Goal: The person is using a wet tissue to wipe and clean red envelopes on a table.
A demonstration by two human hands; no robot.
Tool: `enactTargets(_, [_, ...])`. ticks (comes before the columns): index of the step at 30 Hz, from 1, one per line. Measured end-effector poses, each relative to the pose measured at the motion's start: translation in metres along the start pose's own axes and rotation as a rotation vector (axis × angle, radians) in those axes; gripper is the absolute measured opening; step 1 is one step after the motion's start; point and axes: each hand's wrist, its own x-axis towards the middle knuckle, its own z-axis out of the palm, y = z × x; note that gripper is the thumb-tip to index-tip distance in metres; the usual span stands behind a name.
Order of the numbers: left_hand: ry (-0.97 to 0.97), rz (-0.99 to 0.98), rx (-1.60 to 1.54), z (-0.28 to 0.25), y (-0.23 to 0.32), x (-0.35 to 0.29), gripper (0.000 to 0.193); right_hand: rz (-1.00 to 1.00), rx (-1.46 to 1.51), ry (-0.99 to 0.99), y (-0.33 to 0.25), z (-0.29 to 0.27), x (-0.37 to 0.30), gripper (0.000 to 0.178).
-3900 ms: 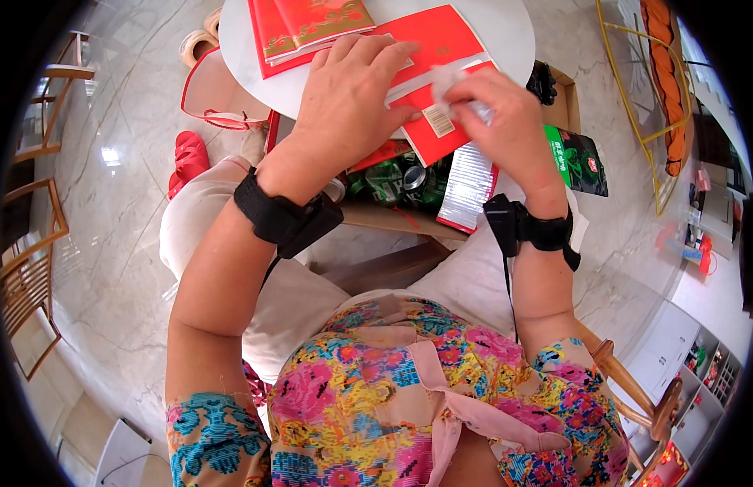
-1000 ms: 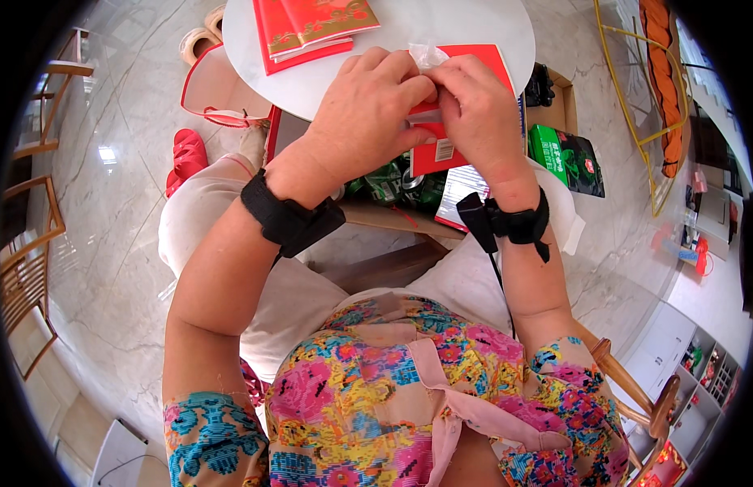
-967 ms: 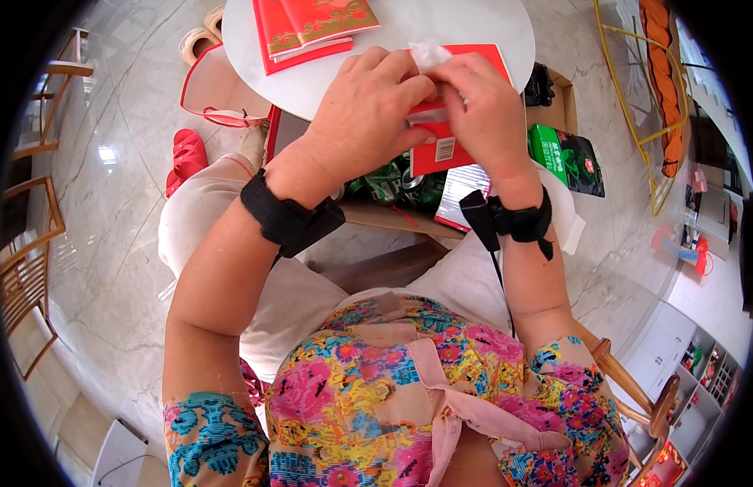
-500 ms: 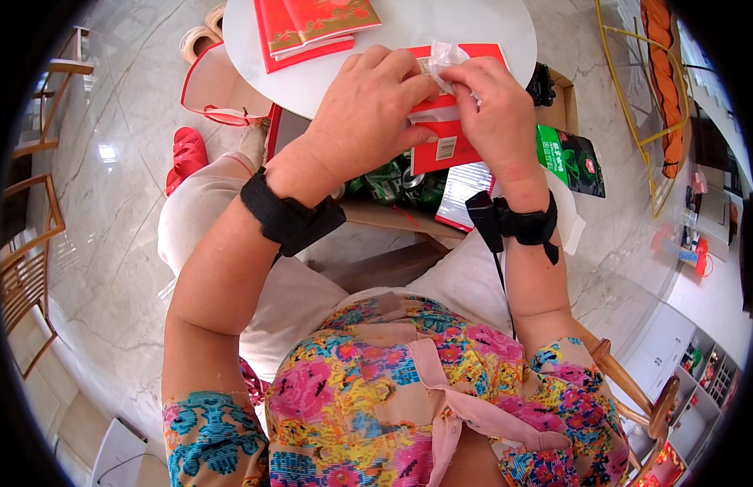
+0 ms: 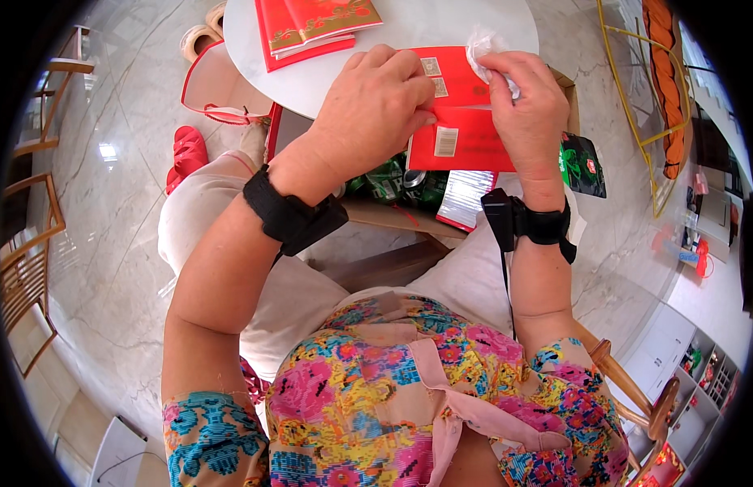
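A red folded card [image 5: 466, 142] with a pale barcode and small square codes lies in front of me, at the near edge of the round white table. My left hand [image 5: 372, 101] grips its left edge, thumb and fingers closed on it. Pinched in my right hand [image 5: 532, 101] is a crumpled white wad [image 5: 488, 50], tissue or thin plastic, over the card's right part. My right fingers partly cover the card there. At the table's far left rests a stack of red booklets [image 5: 315, 32] with gold patterns.
Below the table edge, a cardboard box [image 5: 392, 217] holds green cans [image 5: 386, 183]. A red-edged white item [image 5: 467, 195] leans there, with a green and black packet [image 5: 583, 166] to the right. A red-trimmed bag [image 5: 222, 85] stands left; a wooden chair [image 5: 636, 390] is at right.
My right hand has moved right with the white wad, away from my left hand. More of the card's face and its crease show between my hands. My left hand has barely moved.
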Motion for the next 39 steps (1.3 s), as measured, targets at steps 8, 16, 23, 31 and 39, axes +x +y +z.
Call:
enactTargets(8, [0.131,-0.1,0.102,0.005,-0.006,0.004,0.018,-0.111,0.056,0.016,-0.014,0.002,-0.003,0.021])
enactTargets(16, [0.145,-0.08,0.131,0.005,-0.006,0.004,0.019,-0.195,0.0,-0.077,-0.005,0.01,-0.007,0.02])
enactTargets(23, [0.124,-0.082,0.115,0.006,-0.005,0.005,0.017,-0.204,0.116,-0.045,-0.014,0.005,-0.005,0.02])
enactTargets(31, [0.117,-0.076,0.125,0.005,-0.006,0.004,0.017,-0.177,0.042,-0.072,0.001,0.008,-0.003,0.017])
enactTargets(39, [0.121,-0.081,0.135,0.005,-0.006,0.005,0.017,-0.177,0.208,-0.237,-0.013,0.001,-0.005,0.02])
